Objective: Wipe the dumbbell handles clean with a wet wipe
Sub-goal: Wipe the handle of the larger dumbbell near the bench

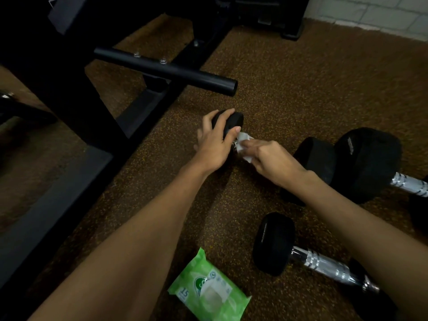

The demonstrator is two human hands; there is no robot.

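A black dumbbell lies on the floor at the centre; my left hand (214, 141) grips its far head (234, 120) from above. My right hand (271, 158) presses a white wet wipe (244, 144) around that dumbbell's handle, which is almost fully hidden under the wipe and fingers. Its near head (317, 156) shows behind my right wrist. A second dumbbell (275, 244) with a bare chrome handle (324, 262) lies in front. A third, larger dumbbell (368, 163) lies at the right, its chrome handle (410, 184) running off the edge.
A green pack of wet wipes (208, 290) lies on the speckled brown rubber floor (289, 84) near my left forearm. A black bench frame with a round tube (166, 68) stands at the left and back. A white brick wall (375, 10) is at the far right.
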